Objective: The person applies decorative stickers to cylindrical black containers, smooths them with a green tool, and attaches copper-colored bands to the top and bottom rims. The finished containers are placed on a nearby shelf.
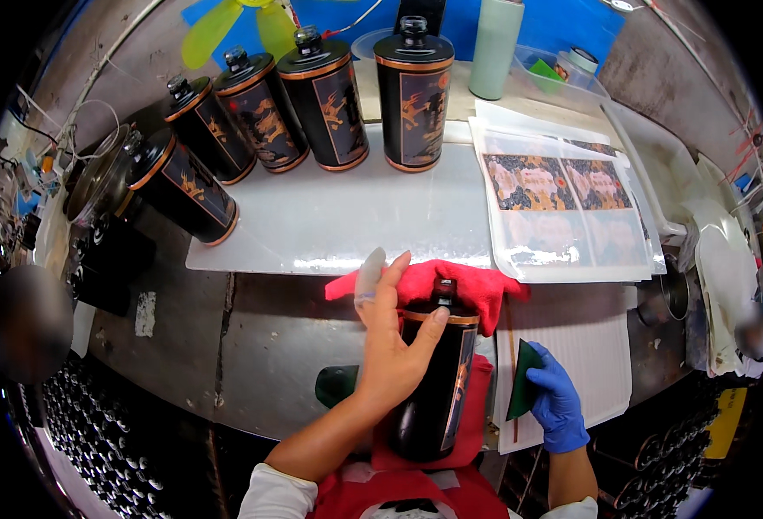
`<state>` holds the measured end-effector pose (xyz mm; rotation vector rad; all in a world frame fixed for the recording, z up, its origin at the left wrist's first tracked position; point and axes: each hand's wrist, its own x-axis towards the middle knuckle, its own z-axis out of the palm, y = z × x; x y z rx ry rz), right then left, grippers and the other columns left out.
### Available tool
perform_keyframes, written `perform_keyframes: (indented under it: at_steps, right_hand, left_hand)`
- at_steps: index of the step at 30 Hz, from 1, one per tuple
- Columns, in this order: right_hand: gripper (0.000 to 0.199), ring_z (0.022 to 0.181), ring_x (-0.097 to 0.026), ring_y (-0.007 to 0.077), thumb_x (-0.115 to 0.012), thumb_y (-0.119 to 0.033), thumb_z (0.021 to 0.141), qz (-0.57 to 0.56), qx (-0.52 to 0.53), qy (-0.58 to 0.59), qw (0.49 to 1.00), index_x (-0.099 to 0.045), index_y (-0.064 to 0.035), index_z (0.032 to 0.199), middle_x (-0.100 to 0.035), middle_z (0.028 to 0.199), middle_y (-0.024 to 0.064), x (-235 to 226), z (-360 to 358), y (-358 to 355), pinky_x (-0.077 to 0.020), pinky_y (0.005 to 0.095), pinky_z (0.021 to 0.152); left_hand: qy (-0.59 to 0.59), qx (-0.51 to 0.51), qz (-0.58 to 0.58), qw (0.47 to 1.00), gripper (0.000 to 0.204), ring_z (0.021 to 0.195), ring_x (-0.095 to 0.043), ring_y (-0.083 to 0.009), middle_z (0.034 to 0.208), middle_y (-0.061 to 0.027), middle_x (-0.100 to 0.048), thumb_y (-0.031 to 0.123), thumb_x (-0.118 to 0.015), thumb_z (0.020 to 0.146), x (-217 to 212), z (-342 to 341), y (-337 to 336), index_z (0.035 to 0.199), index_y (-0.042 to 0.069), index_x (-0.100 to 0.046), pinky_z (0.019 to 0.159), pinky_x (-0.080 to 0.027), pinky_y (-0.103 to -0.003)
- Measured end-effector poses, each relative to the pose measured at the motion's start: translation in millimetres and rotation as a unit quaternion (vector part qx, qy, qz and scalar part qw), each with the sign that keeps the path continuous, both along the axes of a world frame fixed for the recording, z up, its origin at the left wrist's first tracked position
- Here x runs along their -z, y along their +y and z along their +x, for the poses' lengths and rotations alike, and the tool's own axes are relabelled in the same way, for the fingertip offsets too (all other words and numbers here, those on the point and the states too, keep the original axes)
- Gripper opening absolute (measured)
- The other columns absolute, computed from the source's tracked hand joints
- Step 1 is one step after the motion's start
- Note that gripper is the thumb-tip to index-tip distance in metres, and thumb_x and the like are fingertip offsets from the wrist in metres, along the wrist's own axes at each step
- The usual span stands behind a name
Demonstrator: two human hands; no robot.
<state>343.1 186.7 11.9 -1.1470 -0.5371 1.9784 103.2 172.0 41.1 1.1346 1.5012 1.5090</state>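
Note:
My left hand, bare with a pale cover on one fingertip, wraps the shoulder of a black bottle that has a copper band and a patterned label. The bottle lies along my lap with its neck pointing away, resting on a red cloth. My right hand wears a blue glove and grips a dark green flat scraper just right of the bottle, over a white ribbed sheet.
Several matching black bottles stand in an arc on a white board. A sheet of patterned labels lies to the right. A pale green cylinder stands behind, and many bottle tops fill the lower left.

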Motion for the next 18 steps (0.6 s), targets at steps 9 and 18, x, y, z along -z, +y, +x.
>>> perform_keyframes:
  at_steps: [9,18]
  right_hand:
    - [0.05,0.079,-0.056,0.0177,-0.06,-0.011,0.07,0.073,0.037,-0.023,0.996,-0.051,-0.0094,0.119,-0.057,0.093,0.0048,-40.1,-35.2,6.5,-0.0503,0.0316,0.065]
    - [0.045,0.079,-0.058,0.0152,-0.059,-0.014,0.077,0.057,0.027,-0.02,0.998,-0.051,-0.0071,0.12,-0.058,0.098,0.0051,-37.2,-46.8,-14.7,-0.051,0.0282,0.068]
  left_hand:
    - [-0.066,-0.027,0.025,0.997,0.064,0.127,-0.023,-0.0316,0.133,-0.0213,-0.032,0.026,-0.061,0.084,9.3,-4.1,0.6,0.136,0.005,-0.03,0.106,-0.011,-0.042]
    - [0.208,-0.056,-0.064,0.974,0.093,0.131,-0.011,-0.0399,0.141,-0.0286,-0.014,0.039,-0.071,0.073,-7.3,7.1,3.6,0.14,0.003,-0.017,0.104,-0.007,-0.05]
